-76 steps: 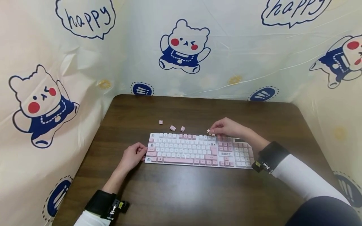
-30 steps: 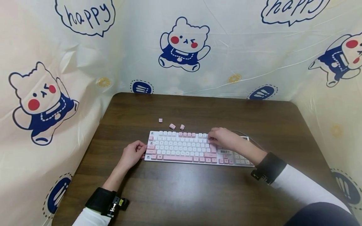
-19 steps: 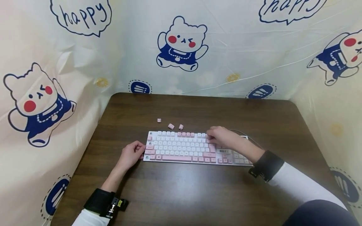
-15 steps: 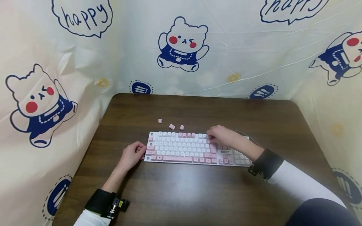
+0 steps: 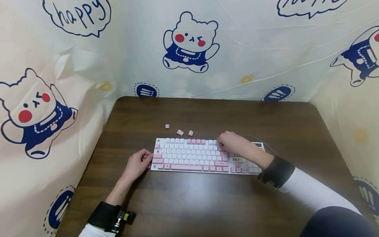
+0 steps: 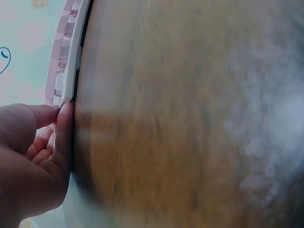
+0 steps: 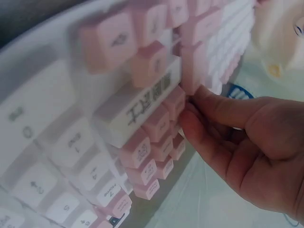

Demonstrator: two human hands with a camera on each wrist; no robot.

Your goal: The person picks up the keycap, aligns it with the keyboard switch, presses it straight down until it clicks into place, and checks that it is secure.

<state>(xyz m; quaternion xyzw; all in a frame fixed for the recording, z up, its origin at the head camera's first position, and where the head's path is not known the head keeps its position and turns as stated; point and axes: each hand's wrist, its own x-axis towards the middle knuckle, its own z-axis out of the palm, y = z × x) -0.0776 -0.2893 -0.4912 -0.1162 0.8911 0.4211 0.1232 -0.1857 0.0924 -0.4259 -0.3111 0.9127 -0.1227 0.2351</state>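
A white and pink keyboard (image 5: 186, 167) lies across the brown table. My left hand (image 5: 138, 163) grips its near left corner; in the left wrist view, the thumb is above the white case edge (image 6: 72, 71) and a finger runs beneath it. My right hand (image 5: 234, 143) reaches over the right half, thumb and forefinger pinching at a keycap beside the tall pink key (image 7: 194, 69). Those fingertips hide most of that keycap. Three loose pink keycaps lie behind the keyboard: one alone (image 5: 167, 126), a wider one (image 5: 180, 132) and one closer to the keys (image 5: 190, 133).
A thin cable (image 5: 263, 142) leaves the keyboard's back right. Behind the table (image 5: 189, 200) and at its sides hangs a pale sheet (image 5: 242, 49) printed with cartoon bears. A dark rounded shape (image 5: 337, 223) fills the lower right corner.
From above the keyboard's back edge, my right hand has come down onto the keys with the small piece at its fingertips, then stayed there. The left hand keeps its grip.
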